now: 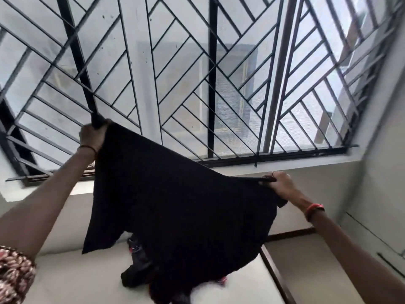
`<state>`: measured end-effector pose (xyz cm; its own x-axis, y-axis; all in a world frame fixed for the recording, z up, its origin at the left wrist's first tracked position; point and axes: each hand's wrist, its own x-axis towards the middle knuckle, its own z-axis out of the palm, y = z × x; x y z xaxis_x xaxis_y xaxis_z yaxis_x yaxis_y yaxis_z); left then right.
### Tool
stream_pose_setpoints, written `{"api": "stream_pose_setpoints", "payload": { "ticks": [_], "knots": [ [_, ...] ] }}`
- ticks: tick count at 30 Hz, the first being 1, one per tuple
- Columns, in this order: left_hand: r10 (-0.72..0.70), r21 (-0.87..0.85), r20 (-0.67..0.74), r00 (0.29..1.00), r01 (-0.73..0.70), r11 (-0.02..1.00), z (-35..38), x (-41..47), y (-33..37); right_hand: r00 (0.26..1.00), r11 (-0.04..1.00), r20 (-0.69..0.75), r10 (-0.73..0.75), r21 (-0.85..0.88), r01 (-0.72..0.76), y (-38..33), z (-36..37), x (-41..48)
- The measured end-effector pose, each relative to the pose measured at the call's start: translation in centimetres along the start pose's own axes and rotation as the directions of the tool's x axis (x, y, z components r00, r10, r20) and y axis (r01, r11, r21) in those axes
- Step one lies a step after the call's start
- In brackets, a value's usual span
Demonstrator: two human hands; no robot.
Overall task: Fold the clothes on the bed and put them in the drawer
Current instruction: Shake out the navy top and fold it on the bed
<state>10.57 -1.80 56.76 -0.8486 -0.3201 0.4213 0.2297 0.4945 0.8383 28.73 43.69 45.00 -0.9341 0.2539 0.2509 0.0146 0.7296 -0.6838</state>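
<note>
Both arms up, a black garment [175,194] stretched between them in front of the barred window [197,73]. Left hand [92,137] is raised high, fist closed on the garment's upper left corner. Right hand [279,185] sits lower and further out, fingers pinched shut on the other corner — so the top edge slopes down from left to right. The cloth hangs loose below that edge; its lower part drapes onto a dark pile of clothes [140,266] on the bed [76,281], and I can't tell where garment ends and pile begins. Pile has bits of red showing at its edges. Bed surface is pale, with a dark wooden edge [274,270] running along its right side. Left wrist has a thin dark band, right wrist an orange-red band [313,210]. Patterned sleeve [15,275] visible at lower left. No drawer in view.
</note>
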Motion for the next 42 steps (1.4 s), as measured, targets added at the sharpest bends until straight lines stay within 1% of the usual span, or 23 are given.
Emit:
{"api": "stream_pose_setpoints", "payload": {
  "ticks": [4, 6, 9, 10, 11, 12, 14, 15, 16, 17, 18, 19, 22, 24, 27, 29, 31, 33, 35, 37, 38, 40, 42],
  "knots": [
    [-0.119, 0.049, 0.038, 0.992, 0.117, 0.992, -0.4, -1.0, -3.5, 0.997, 0.961, 0.064, -0.035, 0.276, 0.017, -2.8, -1.6, 0.5],
    [-0.173, 0.097, 0.139, 0.975, 0.161, 0.982, 0.1, -1.4, -5.1, 0.996, 0.912, 0.076, -0.050, 0.410, 0.014, -4.6, -1.7, 1.1],
    [-0.110, 0.050, 0.333, 0.936, 0.099, 0.994, 2.8, -2.9, -5.3, 0.995, 0.854, 0.086, -0.054, 0.520, 0.001, -7.0, -1.1, 2.5],
    [-0.053, 0.017, 0.438, 0.897, 0.050, 0.999, 3.9, -4.3, -4.2, 0.993, 0.856, 0.099, -0.059, 0.517, 0.000, -7.8, -0.8, 2.9],
    [0.032, -0.015, 0.556, 0.830, -0.029, 0.999, 4.8, -6.4, -2.3, 0.990, 0.868, 0.120, -0.072, 0.497, 0.003, -8.6, -0.4, 3.2],
    [0.121, -0.062, 0.651, 0.749, -0.107, 0.992, 5.8, -8.3, -0.8, 0.986, 0.891, 0.143, -0.088, 0.454, 0.014, -9.4, 0.0, 3.4],
    [0.240, -0.176, 0.774, 0.585, -0.166, 0.970, 8.5, -11.8, 1.5, 0.971, 0.939, 0.199, -0.135, 0.337, 0.061, -11.0, 0.8, 3.8],
    [0.279, -0.231, 0.824, 0.494, -0.157, 0.960, 9.9, -13.3, 2.4, 0.962, 0.956, 0.227, -0.154, 0.282, 0.086, -11.7, 1.2, 4.0],
    [0.293, -0.269, 0.859, 0.421, -0.117, 0.956, 11.2, -14.5, 2.8, 0.955, 0.964, 0.246, -0.167, 0.243, 0.106, -12.3, 1.5, 4.2],
    [0.307, -0.299, 0.876, 0.371, -0.080, 0.951, 12.5, -15.5, 3.0, 0.951, 0.968, 0.255, -0.177, 0.222, 0.121, -12.6, 1.7, 4.3],
    [0.309, -0.308, 0.886, 0.347, -0.059, 0.950, 13.5, -16.4, 3.3, 0.952, 0.967, 0.250, -0.179, 0.221, 0.124, -13.0, 1.8, 4.4],
    [0.303, -0.311, 0.886, 0.351, -0.035, 0.950, 14.3, -17.4, 3.8, 0.954, 0.963, 0.237, -0.182, 0.240, 0.124, -13.1, 1.7, 4.3],
    [0.250, -0.326, 0.850, 0.464, 0.089, 0.941, 15.7, -19.4, 5.4, 0.967, 0.926, 0.221, -0.130, 0.376, 0.039, -12.6, 0.4, 3.6],
    [0.237, -0.372, 0.806, 0.543, 0.152, 0.916, 16.4, -19.6, 6.2, 0.961, 0.861, 0.266, -0.080, 0.505, -0.068, -11.0, -0.6, 2.8],
    [0.179, -0.390, 0.789, 0.588, 0.252, 0.886, 17.0, -19.7, 7.5, 0.934, 0.739, 0.354, -0.053, 0.643, -0.201, -7.1, -1.2, 1.2],
    [0.126, -0.393, 0.778, 0.616, 0.321, 0.862, 17.4, -19.8, 8.4, 0.912, 0.737, 0.409, -0.032, 0.626, -0.255, -5.0, -1.2, -0.4],
    [0.079, -0.406, 0.750, 0.657, 0.363, 0.839, 17.7, -19.7, 9.4, 0.884, 0.768, 0.468, 0.003, 0.565, -0.302, -3.3, -0.9, -1.7],
    [0.049, -0.409, 0.740, 0.671, 0.390, 0.825, 18.1, -19.4, 10.2, 0.872, 0.792, 0.490, -0.003, 0.534, -0.297, -2.0, -0.4, -2.7],
    [0.051, -0.402, 0.766, 0.641, 0.415, 0.816, 18.4, -19.4, 10.6, 0.888, 0.729, 0.459, -0.020, 0.614, -0.301, -1.3, 0.2, -3.3],
    [0.056, -0.401, 0.783, 0.619, 0.433, 0.807, 18.5, -19.1, 10.6, 0.917, 0.607, 0.397, -0.017, 0.733, -0.306, -1.3, 0.7, -3.5],
    [0.054, -0.408, 0.779, 0.625, 0.439, 0.800, 18.4, -18.9, 10.5, 0.932, 0.549, 0.363, 0.001, 0.779, -0.304, -1.4, 0.8, -3.6],
    [0.032, -0.434, 0.737, 0.675, 0.437, 0.788, 17.9, -17.6, 9.7, 0.958, 0.475, 0.281, 0.051, 0.837, -0.270, -1.6, 0.7, -3.3],
    [-0.016, -0.463, 0.684, 0.730, 0.451, 0.763, 17.4, -16.0, 8.6, 0.974, 0.456, 0.209, 0.088, 0.861, -0.226, -1.7, 0.4, -2.8]
  ]
}}
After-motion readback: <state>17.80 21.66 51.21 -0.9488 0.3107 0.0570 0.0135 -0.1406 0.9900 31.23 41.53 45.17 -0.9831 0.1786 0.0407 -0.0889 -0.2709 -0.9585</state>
